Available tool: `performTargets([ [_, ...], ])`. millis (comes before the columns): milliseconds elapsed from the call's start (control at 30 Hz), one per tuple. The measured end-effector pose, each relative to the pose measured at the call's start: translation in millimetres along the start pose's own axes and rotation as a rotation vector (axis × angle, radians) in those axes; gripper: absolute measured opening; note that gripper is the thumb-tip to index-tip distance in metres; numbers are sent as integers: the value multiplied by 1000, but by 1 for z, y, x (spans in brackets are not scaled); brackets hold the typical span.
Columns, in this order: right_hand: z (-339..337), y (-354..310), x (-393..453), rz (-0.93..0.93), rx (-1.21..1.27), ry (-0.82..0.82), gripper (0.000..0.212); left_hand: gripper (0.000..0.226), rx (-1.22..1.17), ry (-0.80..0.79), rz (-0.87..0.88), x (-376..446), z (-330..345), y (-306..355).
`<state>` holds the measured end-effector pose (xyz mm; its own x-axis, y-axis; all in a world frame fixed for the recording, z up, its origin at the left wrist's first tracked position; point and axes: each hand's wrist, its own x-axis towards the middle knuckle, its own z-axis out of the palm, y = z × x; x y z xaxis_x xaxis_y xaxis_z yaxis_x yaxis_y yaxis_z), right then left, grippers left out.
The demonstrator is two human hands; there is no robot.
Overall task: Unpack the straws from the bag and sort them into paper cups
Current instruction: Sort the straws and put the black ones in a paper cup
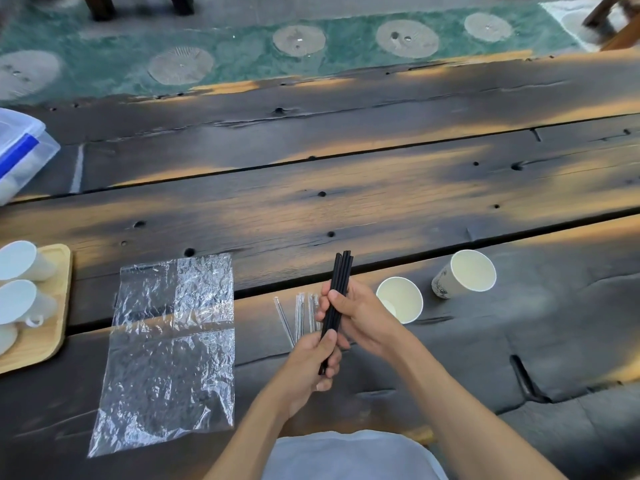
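Observation:
Both hands hold one bundle of black straws [341, 275] above the dark wooden table [346, 202]. My left hand [317, 365] grips the bundle's lower end. My right hand [356, 313] wraps around its middle, and the top ends stick out past the fingers. Several clear wrapped straws [298, 315] lie flat on the table just left of my hands. An empty crinkled plastic bag [169, 348] lies flat further left. Two white paper cups stand to the right, the near cup [400, 299] close to my right hand and the far cup [464, 273] beyond it.
A wooden tray [45, 337] with white ceramic cups [19, 299] sits at the left edge. A clear plastic box with a blue clip [20, 150] stands at the far left. Beyond the table lie a green patterned floor and chair legs.

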<state>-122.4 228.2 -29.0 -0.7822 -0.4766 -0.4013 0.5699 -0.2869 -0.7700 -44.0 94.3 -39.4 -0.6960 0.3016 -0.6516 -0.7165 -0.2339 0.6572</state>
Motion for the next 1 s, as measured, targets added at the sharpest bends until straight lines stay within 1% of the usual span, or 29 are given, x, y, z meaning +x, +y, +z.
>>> performTargets([
  [67,-8,-9,-7,-8,-138,0,9,34,64,-27,3,1,1,1],
  [133,-17,-19,-17,-23,-180,-4,11,37,136,-68,0,1,3,3],
  [200,-26,-25,-28,-28,-84,-26,7,41,125,-122,-19,2,6,6],
  [267,-32,-31,-39,-11,33,-67,4,45,40,-199,-56,5,10,8],
  [367,-43,-41,-53,20,33,-100,13,43,11,-291,-75,9,14,10],
  [433,-49,-45,-62,27,-2,-65,12,42,71,-297,-54,12,18,11],
  [467,-51,-46,-65,15,-26,-14,10,42,120,-270,-24,16,20,12],
  [533,-57,-49,-70,-66,-69,156,7,40,203,-160,46,27,22,9],
  [667,-81,-57,-77,-337,-37,559,18,30,214,212,61,44,5,-2],
  [733,-94,-56,-76,-376,-71,700,23,27,163,359,32,47,-11,-10],
  [800,-102,-48,-70,-350,-151,770,23,26,96,450,1,46,-25,-17],
  [867,-103,-39,-62,-313,-245,789,22,25,57,502,-23,45,-33,-21],
  [1000,-95,-31,-50,-272,-379,767,13,24,1,530,-36,43,-38,-27],
])
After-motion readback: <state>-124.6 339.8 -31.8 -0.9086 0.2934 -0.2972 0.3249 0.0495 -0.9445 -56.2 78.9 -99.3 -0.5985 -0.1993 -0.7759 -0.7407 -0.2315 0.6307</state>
